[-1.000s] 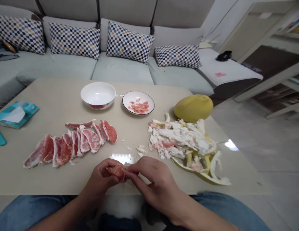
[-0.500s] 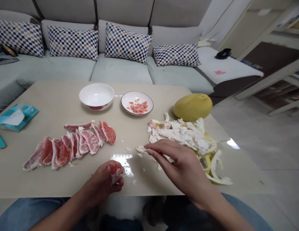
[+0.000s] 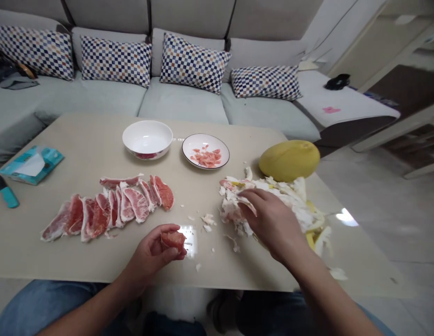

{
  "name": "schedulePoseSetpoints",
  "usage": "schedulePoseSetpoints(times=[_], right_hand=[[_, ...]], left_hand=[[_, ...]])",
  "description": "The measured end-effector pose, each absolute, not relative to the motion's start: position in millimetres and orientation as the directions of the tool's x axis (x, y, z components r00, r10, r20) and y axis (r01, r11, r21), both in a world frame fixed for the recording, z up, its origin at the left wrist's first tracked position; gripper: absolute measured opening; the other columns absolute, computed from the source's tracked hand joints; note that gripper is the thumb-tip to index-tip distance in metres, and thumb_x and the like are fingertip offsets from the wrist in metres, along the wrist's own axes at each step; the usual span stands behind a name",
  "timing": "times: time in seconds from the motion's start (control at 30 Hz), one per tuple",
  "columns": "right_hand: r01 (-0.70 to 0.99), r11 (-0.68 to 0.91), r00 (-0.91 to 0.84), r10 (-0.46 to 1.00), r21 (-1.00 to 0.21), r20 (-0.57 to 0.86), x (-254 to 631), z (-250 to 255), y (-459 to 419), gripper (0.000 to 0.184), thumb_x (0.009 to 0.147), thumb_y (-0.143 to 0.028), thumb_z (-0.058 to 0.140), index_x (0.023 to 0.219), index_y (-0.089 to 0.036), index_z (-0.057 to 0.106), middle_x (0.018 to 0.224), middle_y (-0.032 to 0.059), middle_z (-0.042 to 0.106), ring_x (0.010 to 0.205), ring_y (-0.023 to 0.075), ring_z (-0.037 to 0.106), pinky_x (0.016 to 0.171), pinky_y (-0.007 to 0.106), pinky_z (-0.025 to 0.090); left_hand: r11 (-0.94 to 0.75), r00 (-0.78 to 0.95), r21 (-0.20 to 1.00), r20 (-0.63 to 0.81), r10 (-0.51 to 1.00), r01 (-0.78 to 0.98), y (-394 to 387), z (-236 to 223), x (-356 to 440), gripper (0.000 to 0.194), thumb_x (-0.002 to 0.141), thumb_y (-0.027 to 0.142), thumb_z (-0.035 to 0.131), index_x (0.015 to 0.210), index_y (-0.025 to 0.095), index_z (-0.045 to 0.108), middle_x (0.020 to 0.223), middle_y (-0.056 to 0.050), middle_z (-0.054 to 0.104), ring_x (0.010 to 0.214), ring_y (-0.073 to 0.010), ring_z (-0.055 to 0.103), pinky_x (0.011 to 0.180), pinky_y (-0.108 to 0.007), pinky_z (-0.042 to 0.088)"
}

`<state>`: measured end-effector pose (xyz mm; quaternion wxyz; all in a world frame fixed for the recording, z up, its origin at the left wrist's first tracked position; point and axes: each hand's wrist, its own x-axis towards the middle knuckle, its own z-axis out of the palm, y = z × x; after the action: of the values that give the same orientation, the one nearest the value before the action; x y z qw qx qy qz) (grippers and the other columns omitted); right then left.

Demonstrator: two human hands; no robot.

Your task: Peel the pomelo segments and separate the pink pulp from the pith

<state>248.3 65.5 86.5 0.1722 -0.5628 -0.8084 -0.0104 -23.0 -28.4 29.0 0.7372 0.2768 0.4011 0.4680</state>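
Observation:
My left hand (image 3: 157, 249) holds a peeled pomelo segment (image 3: 174, 240) near the table's front edge, its red flesh facing up. Over the pile of pomelo peel and white pith (image 3: 283, 196), my right hand (image 3: 271, 219) has its fingers bent together on a pale strip of pith (image 3: 249, 204). Part of the pile is hidden under that hand. Left of my hands lies a row of pomelo segments (image 3: 113, 205), several with whitish skin on. Small pith scraps (image 3: 208, 220) lie between my hands.
A whole yellow pomelo (image 3: 289, 160) sits behind the pile. Farther back stand a white bowl (image 3: 147, 135) and a plate (image 3: 189, 151) bearing small pieces of flesh. At the left are a tissue pack (image 3: 51, 161) and a teal-handled knife (image 3: 9, 197). A sofa is beyond the table (image 3: 140, 275).
My right hand has left the segment and moved right, past the small scraps, to the peel pile. My left hand keeps the segment and has turned it.

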Motion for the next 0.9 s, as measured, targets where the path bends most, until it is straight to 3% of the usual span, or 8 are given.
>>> schedulePoseSetpoints(times=[0.1, 0.17, 0.27, 0.53, 0.73, 0.9], right_hand=[[0.781, 0.426, -0.374, 0.904, -0.456, 0.205, 231.8, 90.8, 52.9, 0.037, 0.091, -0.029, 0.054, 0.127, -0.020, 0.055, 0.114, 0.0122, 0.065, 0.095, 0.0255, 0.064, 0.080, 0.041, 0.053], [0.613, 0.434, -0.486, 0.866, -0.660, 0.118, 215.1, 94.7, 39.4, 0.038, 0.087, -0.035, 0.063, 0.123, -0.023, 0.057, 0.104, 0.0076, 0.068, 0.087, 0.0197, 0.065, 0.078, 0.034, 0.054], [0.431, 0.409, -0.605, 0.792, -0.805, 0.078, 189.8, 98.7, 20.4, 0.041, 0.079, -0.036, 0.074, 0.115, -0.024, 0.061, 0.100, 0.0057, 0.067, 0.080, 0.0156, 0.063, 0.072, 0.027, 0.054], [0.336, 0.384, -0.642, 0.761, -0.860, 0.089, 172.2, 94.4, 12.8, 0.021, 0.087, -0.029, 0.066, 0.107, -0.023, 0.067, 0.094, 0.0054, 0.069, 0.085, 0.0164, 0.064, 0.074, 0.027, 0.052], [0.310, 0.369, -0.638, 0.764, -0.876, 0.097, 172.5, 88.7, 12.3, 0.022, 0.089, -0.026, 0.063, 0.110, -0.024, 0.070, 0.093, 0.0061, 0.070, 0.084, 0.0162, 0.065, 0.071, 0.026, 0.053], [0.309, 0.459, -0.602, 0.772, -0.833, 0.202, 169.7, 83.7, 7.3, 0.025, 0.091, -0.024, 0.057, 0.113, -0.024, 0.069, 0.092, 0.0076, 0.070, 0.081, 0.0176, 0.065, 0.070, 0.030, 0.053]], left_hand=[[0.359, 0.200, 0.829, -0.301, 0.932, -0.429, -27.0, 32.5, -22.2, 0.039, 0.070, 0.021, 0.080, 0.104, 0.019, 0.061, 0.084, -0.002, 0.070, 0.079, -0.0151, 0.065, 0.077, -0.029, 0.050], [0.344, 0.195, 0.854, -0.289, 0.937, -0.390, -26.3, 35.0, -22.3, 0.032, 0.069, 0.021, 0.080, 0.096, 0.018, 0.062, 0.083, -0.002, 0.070, 0.077, -0.0142, 0.064, 0.075, -0.027, 0.049], [0.350, 0.214, 0.866, -0.289, 0.933, -0.357, -26.4, 37.3, -22.9, 0.028, 0.069, 0.022, 0.080, 0.091, 0.017, 0.063, 0.082, -0.002, 0.070, 0.077, -0.0148, 0.063, 0.074, -0.027, 0.050], [0.387, 0.337, 0.852, -0.270, 0.902, -0.353, -27.5, 36.4, -23.3, 0.023, 0.072, 0.028, 0.078, 0.084, 0.015, 0.064, 0.073, -0.002, 0.068, 0.067, -0.0140, 0.061, 0.067, -0.027, 0.047], [0.423, 0.354, 0.830, -0.296, 0.887, -0.365, -27.0, 38.9, -24.1, 0.024, 0.071, 0.029, 0.079, 0.083, 0.014, 0.064, 0.073, -0.002, 0.068, 0.066, -0.0133, 0.062, 0.066, -0.026, 0.048], [0.431, 0.347, 0.819, -0.306, 0.887, -0.380, -26.4, 39.8, -23.7, 0.024, 0.071, 0.029, 0.079, 0.081, 0.014, 0.064, 0.072, -0.002, 0.067, 0.065, -0.0129, 0.061, 0.065, -0.026, 0.049]])
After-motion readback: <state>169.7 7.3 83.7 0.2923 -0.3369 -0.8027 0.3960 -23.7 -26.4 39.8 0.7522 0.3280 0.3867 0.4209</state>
